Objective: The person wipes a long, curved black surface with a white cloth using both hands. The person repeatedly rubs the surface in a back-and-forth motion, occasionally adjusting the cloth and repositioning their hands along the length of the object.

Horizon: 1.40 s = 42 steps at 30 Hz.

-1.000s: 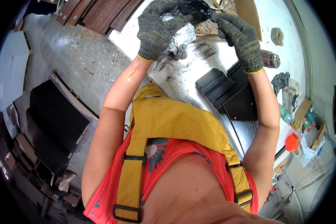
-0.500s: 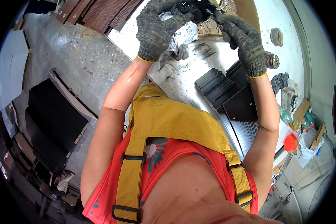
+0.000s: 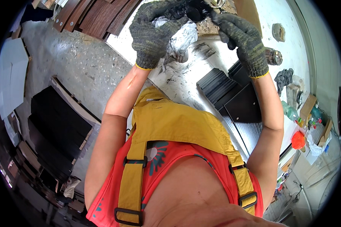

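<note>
Both my hands wear dark grey knitted gloves with yellow cuffs, and they are raised over the white, black-smeared table (image 3: 178, 79). My left hand (image 3: 151, 39) is closed around a crumpled whitish rag (image 3: 183, 38), which hangs down beside its fingers. Against the fingers of that hand is a glossy black piece (image 3: 195, 13) with a rounded part; its full shape is cut off at the top. My right hand (image 3: 243, 39) is at the right side of the black piece, fingers curled and pinched together. What it grips, if anything, is hidden. A brown speckled board (image 3: 212, 28) lies beneath.
Black slats (image 3: 218, 87) and a black panel with small holes (image 3: 243, 106) lie by my right forearm. Brown wooden boards (image 3: 102, 19) are stacked at the far left. A dark jar (image 3: 273, 56), a dark rag (image 3: 283, 78) and bottles (image 3: 290, 111) stand along the right.
Both hands have shifted slightly left, with the rag and black piece moving along with the left one. The view has also moved a little. Each hand keeps its closed pose.
</note>
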### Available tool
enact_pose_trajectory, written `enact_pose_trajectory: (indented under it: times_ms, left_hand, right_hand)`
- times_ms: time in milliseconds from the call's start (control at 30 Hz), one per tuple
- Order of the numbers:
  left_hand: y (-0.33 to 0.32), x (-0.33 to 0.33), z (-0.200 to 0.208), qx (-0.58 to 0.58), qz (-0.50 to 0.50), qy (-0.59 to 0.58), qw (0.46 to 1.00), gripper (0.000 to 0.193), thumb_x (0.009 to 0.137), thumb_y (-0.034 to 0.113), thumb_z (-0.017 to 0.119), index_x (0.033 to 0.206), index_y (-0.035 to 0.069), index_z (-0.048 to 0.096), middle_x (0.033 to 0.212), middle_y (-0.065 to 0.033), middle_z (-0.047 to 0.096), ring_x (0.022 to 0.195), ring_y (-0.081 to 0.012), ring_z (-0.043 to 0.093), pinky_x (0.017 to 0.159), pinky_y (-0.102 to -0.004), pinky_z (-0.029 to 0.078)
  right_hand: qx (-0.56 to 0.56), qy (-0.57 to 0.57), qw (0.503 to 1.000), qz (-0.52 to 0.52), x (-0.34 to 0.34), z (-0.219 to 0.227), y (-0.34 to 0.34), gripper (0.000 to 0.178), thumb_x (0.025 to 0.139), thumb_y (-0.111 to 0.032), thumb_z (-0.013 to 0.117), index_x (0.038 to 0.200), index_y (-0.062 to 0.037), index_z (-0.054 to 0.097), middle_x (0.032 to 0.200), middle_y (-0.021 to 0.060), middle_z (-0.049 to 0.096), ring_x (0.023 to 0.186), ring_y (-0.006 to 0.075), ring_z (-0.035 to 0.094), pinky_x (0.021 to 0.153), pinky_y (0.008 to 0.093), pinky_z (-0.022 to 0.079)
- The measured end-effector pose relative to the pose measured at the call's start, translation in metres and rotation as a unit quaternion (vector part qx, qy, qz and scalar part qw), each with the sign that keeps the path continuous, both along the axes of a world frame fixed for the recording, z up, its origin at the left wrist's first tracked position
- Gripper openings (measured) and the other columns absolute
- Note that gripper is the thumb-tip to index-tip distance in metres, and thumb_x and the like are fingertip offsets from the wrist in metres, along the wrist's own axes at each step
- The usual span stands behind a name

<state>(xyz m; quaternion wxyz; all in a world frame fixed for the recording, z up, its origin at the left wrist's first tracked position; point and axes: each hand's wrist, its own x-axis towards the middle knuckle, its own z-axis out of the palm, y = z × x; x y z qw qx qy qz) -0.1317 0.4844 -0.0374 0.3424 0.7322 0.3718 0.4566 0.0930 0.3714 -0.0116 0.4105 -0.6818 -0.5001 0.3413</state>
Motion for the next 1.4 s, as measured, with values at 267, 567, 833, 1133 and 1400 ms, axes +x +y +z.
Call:
enact_pose_trajectory:
  times_ms: [267, 567, 833, 1133, 1400]
  left_hand:
    - [0.0, -0.001, 0.001, -0.015, -0.008, 0.0, 1.0, 0.035, 0.075, 0.014, 0.085, 0.105, 0.003, 0.073, 0.096, -0.0102, 0.072, 0.088, -0.0211, 0.068, 0.082, -0.033, 0.054]
    - [-0.001, -0.006, -0.002, -0.086, -0.025, -0.02, 0.996, 0.036, 0.075, 0.013, 0.085, 0.107, 0.002, 0.073, 0.098, -0.0105, 0.073, 0.09, -0.0203, 0.068, 0.083, -0.0327, 0.054]
    - [-0.004, -0.002, 0.005, -0.326, -0.188, -0.238, 0.896, 0.033, 0.086, 0.011, 0.073, 0.115, -0.004, 0.07, 0.107, -0.0125, 0.073, 0.098, -0.0191, 0.068, 0.088, -0.0314, 0.054]
    - [-0.004, -0.004, -0.003, -0.226, -0.082, -0.133, 0.962, 0.033, 0.083, 0.01, 0.078, 0.113, -0.001, 0.07, 0.106, -0.0103, 0.073, 0.095, -0.0183, 0.068, 0.086, -0.0316, 0.054]
    - [-0.007, -0.002, -0.015, 0.003, 0.015, -0.037, 0.999, 0.037, 0.071, 0.016, 0.089, 0.102, 0.005, 0.073, 0.097, -0.0112, 0.071, 0.088, -0.0229, 0.07, 0.08, -0.0343, 0.056]
  right_hand:
    - [0.077, -0.038, 0.995, 0.047, 0.0, 0.002, 0.0, 0.028, 0.098, -0.019, 0.062, 0.121, -0.0046, 0.07, 0.085, 0.0007, 0.066, 0.062, 0.0044, 0.051, 0.051, 0.0204, 0.04]
    - [0.083, -0.057, 0.994, 0.043, 0.001, 0.009, 0.003, 0.026, 0.1, -0.018, 0.06, 0.118, -0.0042, 0.072, 0.084, 0.0015, 0.069, 0.062, 0.0059, 0.052, 0.053, 0.0225, 0.042]
    - [0.219, -0.588, 0.77, 0.116, -0.02, 0.032, 0.002, 0.055, 0.08, -0.005, 0.07, 0.131, -0.0246, 0.067, 0.099, 0.0052, 0.068, 0.086, 0.026, 0.065, 0.071, 0.0396, 0.053]
    - [0.157, -0.287, 0.945, 0.021, -0.032, 0.034, -0.008, 0.025, 0.094, -0.017, 0.067, 0.118, -0.0124, 0.074, 0.1, 0.003, 0.075, 0.082, 0.0145, 0.067, 0.069, 0.0281, 0.052]
    - [0.078, -0.096, 0.992, 0.028, -0.008, 0.014, -0.006, 0.029, 0.094, -0.01, 0.064, 0.122, -0.0122, 0.072, 0.116, 0.0055, 0.071, 0.079, 0.0089, 0.069, 0.061, 0.0216, 0.055]
